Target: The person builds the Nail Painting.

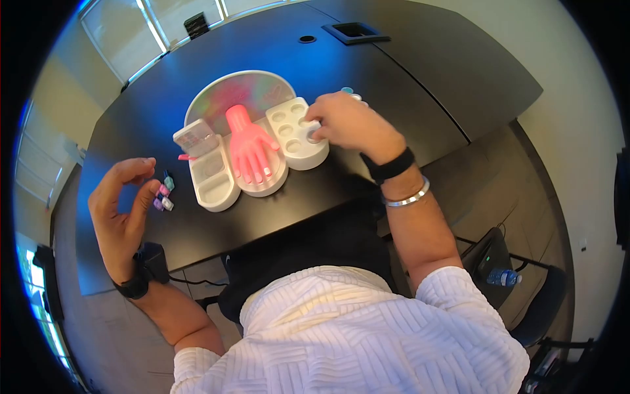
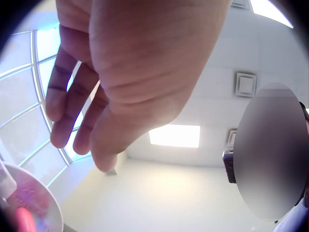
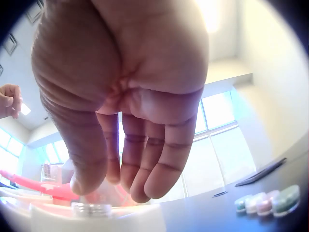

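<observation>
A white toy manicure station [image 1: 213, 195] stands on the dark table with a pink model hand [image 1: 248, 148] lying palm down in its middle. My right hand [image 1: 348, 125] reaches over the station's white block of round wells [image 1: 283, 117]. In the right wrist view, its thumb and fingers point down, apart, close above a small clear jar [image 3: 91, 210] at the block. My left hand [image 1: 125, 197] is raised to the left of the station, fingers loosely bent and holding nothing. Near it several small nail polish bottles [image 1: 164, 192] lie bunched on the table, purple, pink, white and green.
Several small pastel jars [image 3: 268, 202] stand in a row beyond my right hand. On the station's left side a clear lid [image 1: 195, 136] stands raised. A dark square table inset [image 1: 355, 31] lies at the back. A water bottle [image 1: 504, 277] rests on a chair at right.
</observation>
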### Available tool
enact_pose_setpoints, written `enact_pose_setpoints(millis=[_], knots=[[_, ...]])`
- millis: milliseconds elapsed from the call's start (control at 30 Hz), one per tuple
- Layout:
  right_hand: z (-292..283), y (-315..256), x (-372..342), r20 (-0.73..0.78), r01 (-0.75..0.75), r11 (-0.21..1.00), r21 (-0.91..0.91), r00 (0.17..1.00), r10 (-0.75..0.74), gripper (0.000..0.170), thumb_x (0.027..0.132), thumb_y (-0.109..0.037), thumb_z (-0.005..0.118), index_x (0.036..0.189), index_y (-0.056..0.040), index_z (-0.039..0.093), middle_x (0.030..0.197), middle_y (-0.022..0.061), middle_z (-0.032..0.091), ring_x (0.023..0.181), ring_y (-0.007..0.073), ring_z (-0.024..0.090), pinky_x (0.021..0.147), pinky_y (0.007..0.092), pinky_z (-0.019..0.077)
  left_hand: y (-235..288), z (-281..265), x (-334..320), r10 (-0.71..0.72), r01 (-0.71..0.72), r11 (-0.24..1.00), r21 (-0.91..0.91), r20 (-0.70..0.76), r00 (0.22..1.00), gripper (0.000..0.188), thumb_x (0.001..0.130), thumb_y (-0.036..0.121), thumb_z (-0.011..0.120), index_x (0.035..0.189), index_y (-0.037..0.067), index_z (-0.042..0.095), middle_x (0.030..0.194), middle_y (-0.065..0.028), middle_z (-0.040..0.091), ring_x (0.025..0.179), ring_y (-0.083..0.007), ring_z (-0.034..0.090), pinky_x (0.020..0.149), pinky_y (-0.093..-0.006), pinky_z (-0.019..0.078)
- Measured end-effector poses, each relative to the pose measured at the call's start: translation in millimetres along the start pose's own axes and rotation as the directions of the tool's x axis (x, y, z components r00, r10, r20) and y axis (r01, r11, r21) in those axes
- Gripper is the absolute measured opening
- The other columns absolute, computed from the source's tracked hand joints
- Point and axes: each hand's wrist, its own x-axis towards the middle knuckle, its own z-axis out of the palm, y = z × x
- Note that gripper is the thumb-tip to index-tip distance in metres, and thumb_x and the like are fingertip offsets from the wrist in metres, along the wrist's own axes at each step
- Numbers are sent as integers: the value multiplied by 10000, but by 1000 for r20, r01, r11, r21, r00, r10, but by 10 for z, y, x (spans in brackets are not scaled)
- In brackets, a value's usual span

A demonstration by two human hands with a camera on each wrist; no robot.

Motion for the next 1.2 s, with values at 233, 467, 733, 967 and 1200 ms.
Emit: enact_pose_setpoints(millis=[233, 467, 733, 967, 1200], knots=[[-552, 266, -184, -101, -358, 932, 47, 927, 361, 382, 806, -94, 920, 1151, -3, 786, 993, 166, 798, 859, 254, 775, 794, 389, 607, -45, -201, -153, 27, -34, 999, -20, -297, 955, 146, 946, -25, 837, 1074, -32, 765, 1000, -84, 794, 846, -124, 671, 781, -260, 532], [-563, 627, -263, -111, -432, 883, -185, 902, 418, 419, 771, -96, 951, 1147, -6, 791, 991, 148, 809, 893, 258, 785, 816, 384, 608, -106, -249, -137, 144, -96, 985, 140, -386, 911, 119, 968, 22, 839, 1070, -16, 790, 961, -38, 783, 814, -101, 652, 774, -251, 516], [-556, 644, -280, 182, -559, 794, -240, 777, 602, 393, 774, -10, 932, 1134, -2, 775, 988, 130, 800, 929, 244, 771, 834, 395, 594, -186, -360, -220, 247, -176, 959, 220, -356, 901, 123, 966, 35, 843, 1069, -15, 798, 972, -58, 788, 805, -116, 663, 737, -250, 503], [-460, 624, -252, 302, -643, 715, -275, 648, 699, 403, 773, 1, 926, 1102, -4, 693, 874, 40, 709, 828, 160, 697, 746, 331, 550, -5, -221, -158, 192, -108, 975, 196, -483, 855, 133, 939, 59, 859, 880, 14, 749, 740, -49, 727, 599, -104, 625, 566, -255, 478], [-369, 21, -54, 64, -382, 921, -70, 920, 387, 237, 884, -22, 848, 1073, -8, 706, 865, 54, 726, 756, 145, 685, 706, 325, 560, 150, -211, -123, 161, -88, 981, 171, -476, 865, 117, 916, 59, 873, 865, 31, 772, 734, -59, 736, 611, -106, 645, 570, -253, 486]])
